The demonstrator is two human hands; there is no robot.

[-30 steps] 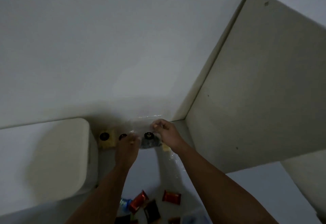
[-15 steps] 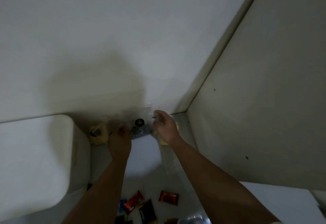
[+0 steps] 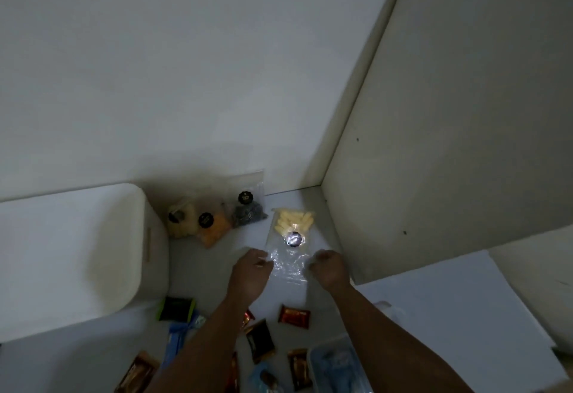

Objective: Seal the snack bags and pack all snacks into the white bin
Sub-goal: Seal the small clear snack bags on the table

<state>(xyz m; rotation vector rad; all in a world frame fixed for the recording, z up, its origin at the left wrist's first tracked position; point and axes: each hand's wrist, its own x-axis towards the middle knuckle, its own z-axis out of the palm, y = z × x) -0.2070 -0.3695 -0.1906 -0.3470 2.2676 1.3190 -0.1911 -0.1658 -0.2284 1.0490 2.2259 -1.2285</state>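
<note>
A clear snack bag (image 3: 290, 237) with pale yellow pieces and a dark round sticker lies flat on the white table. My left hand (image 3: 251, 271) pinches the bag's near left edge and my right hand (image 3: 328, 268) grips its near right edge. Three other clear bags lean at the back wall: a dark-filled one (image 3: 249, 211), an orange one (image 3: 212, 228) and a pale one (image 3: 179, 222). The white bin (image 3: 77, 256) stands at the left. Several small wrapped snacks, such as a red one (image 3: 294, 316) and a dark green one (image 3: 176, 309), lie near my forearms.
A white cabinet side panel (image 3: 434, 160) rises on the right, and the wall (image 3: 186, 67) closes the back. A clear container with blue contents (image 3: 338, 368) sits at the bottom right. More wrappers lie along the bottom edge.
Both hands have left the dark-filled bag at the wall and moved nearer to me. They now hold the near end of the yellow-snack bag. The camera has tilted down.
</note>
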